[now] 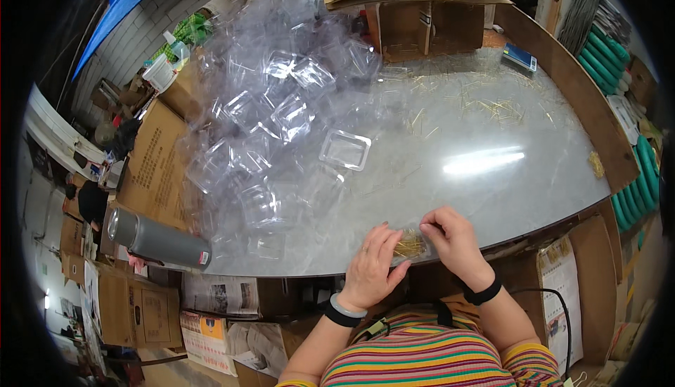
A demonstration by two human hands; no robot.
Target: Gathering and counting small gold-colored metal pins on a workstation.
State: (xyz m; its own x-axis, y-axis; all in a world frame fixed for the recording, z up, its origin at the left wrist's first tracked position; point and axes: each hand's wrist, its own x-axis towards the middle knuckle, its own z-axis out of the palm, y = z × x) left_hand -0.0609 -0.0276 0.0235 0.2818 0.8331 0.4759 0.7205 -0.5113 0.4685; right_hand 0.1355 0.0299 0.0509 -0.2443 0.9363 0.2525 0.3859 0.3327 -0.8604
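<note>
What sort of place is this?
Probably a small workshop or packing room: a heap of clear plastic containers fills the left of the grey worktable, thin golden strands lie on it, and cardboard boxes stand nearby.

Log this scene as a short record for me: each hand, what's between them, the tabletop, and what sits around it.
Left hand: beside the golden strands, fingers close against them
Right hand: thumb and forefinger close together; grip unclear
Between hands: small bunch of golden strands
Surface: grey tabletop
Left side: heap of clear plastic containers; grey bottle
Far side: cardboard box
</note>
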